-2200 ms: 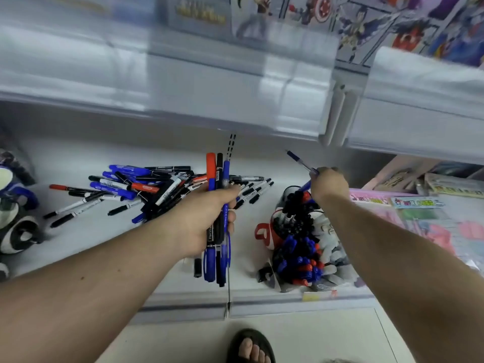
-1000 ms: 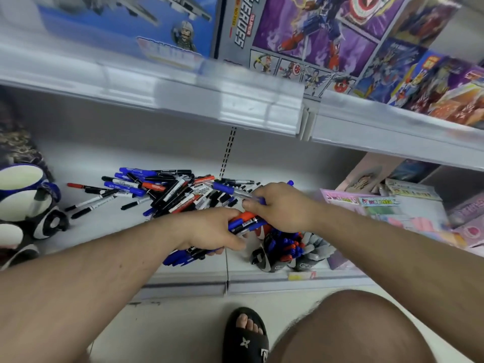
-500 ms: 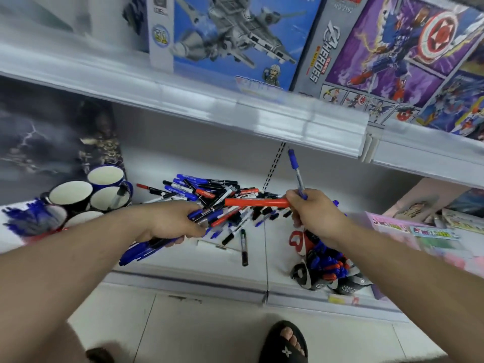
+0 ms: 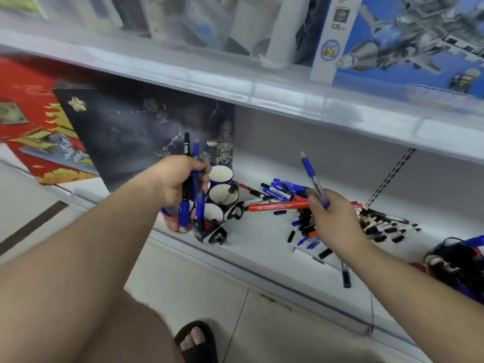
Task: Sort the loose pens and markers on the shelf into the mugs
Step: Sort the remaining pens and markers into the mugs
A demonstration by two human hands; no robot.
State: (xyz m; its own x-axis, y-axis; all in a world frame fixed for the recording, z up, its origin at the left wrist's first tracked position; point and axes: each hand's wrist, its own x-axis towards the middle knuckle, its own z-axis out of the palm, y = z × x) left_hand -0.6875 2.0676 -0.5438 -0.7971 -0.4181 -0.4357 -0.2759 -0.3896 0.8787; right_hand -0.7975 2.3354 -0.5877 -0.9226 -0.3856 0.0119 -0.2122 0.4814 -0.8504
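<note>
My left hand (image 4: 175, 182) grips an upright bundle of blue and black pens (image 4: 194, 189) just above a cluster of mugs (image 4: 222, 197) at the shelf's left. One red mug (image 4: 172, 224) under the hand holds blue pens. My right hand (image 4: 330, 213) holds a red marker (image 4: 277, 206) lying level and a blue pen (image 4: 310, 174) pointing up, over a loose pile of pens and markers (image 4: 285, 189) on the white shelf (image 4: 262, 247).
A second mug group full of pens (image 4: 455, 263) stands at the far right. A dark box (image 4: 136, 137) and a red box (image 4: 28, 121) stand behind the mugs. The upper shelf edge (image 4: 262, 93) hangs overhead. A black pen (image 4: 345, 275) lies near the shelf's front edge.
The view has swung left. My left hand has carried its bundle left and turned it upright over the left mugs. My right hand still holds the red marker and blue pen.
</note>
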